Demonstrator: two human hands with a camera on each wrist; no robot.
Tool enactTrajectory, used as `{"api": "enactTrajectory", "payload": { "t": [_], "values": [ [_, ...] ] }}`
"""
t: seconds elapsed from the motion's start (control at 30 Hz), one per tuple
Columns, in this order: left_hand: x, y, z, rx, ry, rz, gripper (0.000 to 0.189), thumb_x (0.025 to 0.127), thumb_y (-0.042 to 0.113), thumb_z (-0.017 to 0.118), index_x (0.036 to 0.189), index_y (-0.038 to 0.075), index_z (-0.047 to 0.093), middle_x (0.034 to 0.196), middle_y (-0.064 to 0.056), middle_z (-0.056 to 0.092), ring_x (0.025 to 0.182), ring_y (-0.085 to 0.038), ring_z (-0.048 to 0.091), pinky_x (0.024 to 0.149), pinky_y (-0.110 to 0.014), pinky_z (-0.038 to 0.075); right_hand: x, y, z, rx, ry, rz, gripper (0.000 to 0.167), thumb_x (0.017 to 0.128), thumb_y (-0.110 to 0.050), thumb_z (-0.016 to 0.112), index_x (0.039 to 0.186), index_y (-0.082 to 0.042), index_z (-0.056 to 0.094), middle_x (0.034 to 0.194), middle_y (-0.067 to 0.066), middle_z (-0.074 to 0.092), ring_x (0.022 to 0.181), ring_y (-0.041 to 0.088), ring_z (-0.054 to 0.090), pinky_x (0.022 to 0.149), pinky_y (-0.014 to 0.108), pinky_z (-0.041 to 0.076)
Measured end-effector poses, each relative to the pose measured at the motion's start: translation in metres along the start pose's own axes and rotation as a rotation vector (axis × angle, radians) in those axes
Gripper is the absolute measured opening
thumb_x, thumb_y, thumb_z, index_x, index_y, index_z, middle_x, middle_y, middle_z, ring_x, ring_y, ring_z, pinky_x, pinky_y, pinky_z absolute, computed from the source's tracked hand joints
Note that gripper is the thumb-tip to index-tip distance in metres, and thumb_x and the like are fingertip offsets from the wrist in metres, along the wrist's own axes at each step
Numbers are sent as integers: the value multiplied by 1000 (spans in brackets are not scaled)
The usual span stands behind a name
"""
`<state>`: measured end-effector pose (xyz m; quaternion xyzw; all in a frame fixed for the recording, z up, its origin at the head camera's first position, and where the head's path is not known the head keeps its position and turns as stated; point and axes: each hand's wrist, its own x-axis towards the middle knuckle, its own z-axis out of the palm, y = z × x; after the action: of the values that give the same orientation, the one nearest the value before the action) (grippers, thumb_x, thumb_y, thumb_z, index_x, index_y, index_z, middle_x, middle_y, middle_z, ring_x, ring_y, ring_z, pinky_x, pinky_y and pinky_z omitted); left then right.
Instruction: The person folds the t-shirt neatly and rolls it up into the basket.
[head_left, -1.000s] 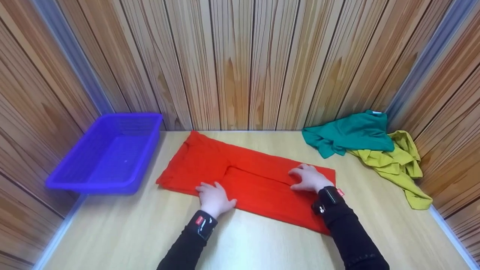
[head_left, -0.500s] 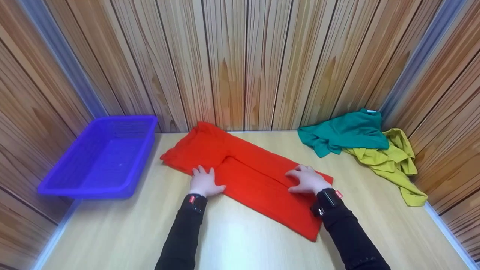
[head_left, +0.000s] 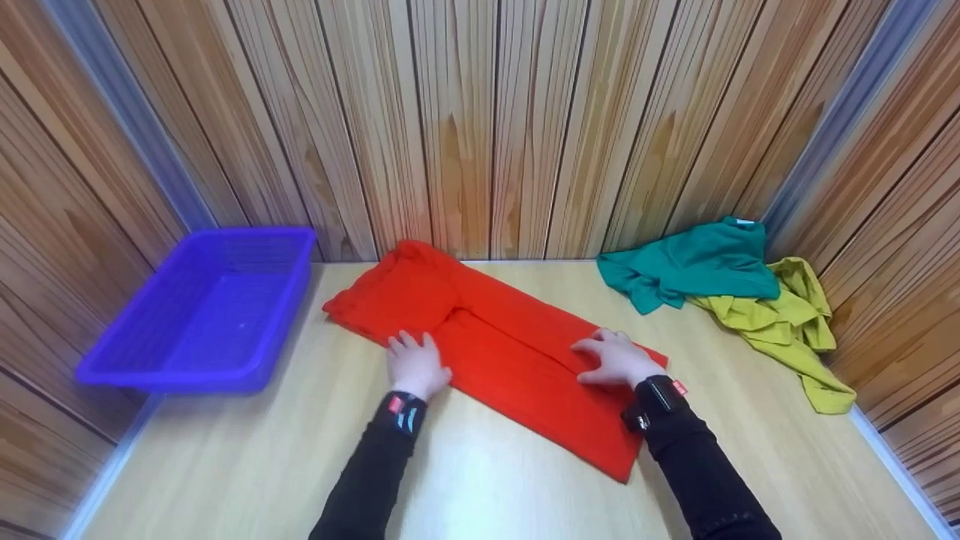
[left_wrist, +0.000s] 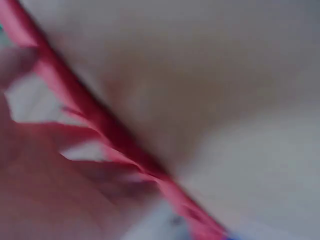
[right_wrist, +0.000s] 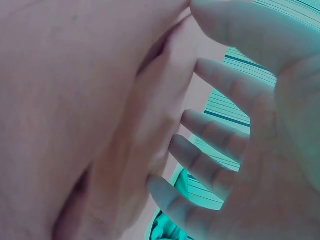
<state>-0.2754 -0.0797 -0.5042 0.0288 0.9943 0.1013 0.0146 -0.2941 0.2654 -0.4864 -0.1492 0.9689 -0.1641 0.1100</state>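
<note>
A red garment point(head_left: 517, 367), folded into a long band, lies slantwise on the table. Its kind cannot be told. My left hand point(head_left: 418, 365) is at the near edge towards its left end, fingers spread over the cloth. In the blurred left wrist view, that hand's fingers point(left_wrist: 85, 175) reach the red edge. Towards the right end, my right hand point(head_left: 616, 358) rests its fingertips on top of the fabric. Seen from the right wrist, these fingers point(right_wrist: 210, 130) are apart and gently bent, tips against the cloth, which looks pinkish there.
A purple plastic basket point(head_left: 259, 360) stands at the left on the pale wooden table point(head_left: 247, 465). At the back right, a crumpled green garment point(head_left: 697, 262) lies partly over a yellow-green one point(head_left: 787, 330). Wood-panelled walls point(head_left: 472, 135) enclose the back and both sides.
The red garment's left end has shifted towards the back wall, so the band slants more. My left hand has moved back and slightly left with it. The right hand has stayed nearly in place.
</note>
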Motion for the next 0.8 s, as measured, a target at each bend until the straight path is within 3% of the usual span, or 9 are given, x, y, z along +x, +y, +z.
{"api": "enactTrajectory", "payload": {
  "t": [0.13, 0.23, 0.37, 0.53, 0.8],
  "values": [
    [-24, 39, 8, 50, 25, 87, 78, 88, 47, 67, 144, -1, 45, 141, -38, 40, 128, -55, 39, 107, -58, 35, 1, -1, 0, 2, -1, -5, 58, 81, -31, 81, 134, -17, 62, 131, 17, 47, 119, 39, 41, 92, 55, 47],
    [-41, 67, 17, 64, -41, 149, 77, 90, 53, 62, 146, 3, 45, 144, -35, 40, 131, -53, 38, 108, -57, 33, 2, -2, 0, -2, 1, -7, 58, 80, -31, 81, 134, -17, 62, 130, 17, 47, 119, 39, 41, 92, 55, 47],
    [-55, 91, 25, 184, -106, 136, 78, 89, 61, 57, 148, 11, 45, 147, -30, 41, 133, -50, 40, 110, -57, 31, 3, -3, 2, -12, -2, -21, 58, 81, -30, 80, 134, -17, 62, 133, 19, 46, 120, 41, 41, 93, 56, 46],
    [-56, 101, 29, 321, -115, 92, 82, 88, 67, 53, 150, 14, 45, 146, -28, 43, 131, -48, 43, 109, -56, 32, 3, -5, 3, -20, -7, -20, 58, 81, -29, 80, 134, -16, 61, 135, 20, 45, 121, 42, 41, 93, 56, 46],
    [-43, 87, 26, 275, -143, 99, 87, 88, 72, 49, 152, 13, 40, 148, -30, 39, 132, -51, 40, 107, -59, 33, 2, -14, 2, -19, 6, -14, 58, 80, -31, 81, 133, -16, 63, 134, 19, 47, 120, 39, 42, 91, 56, 47]
  ]
}}
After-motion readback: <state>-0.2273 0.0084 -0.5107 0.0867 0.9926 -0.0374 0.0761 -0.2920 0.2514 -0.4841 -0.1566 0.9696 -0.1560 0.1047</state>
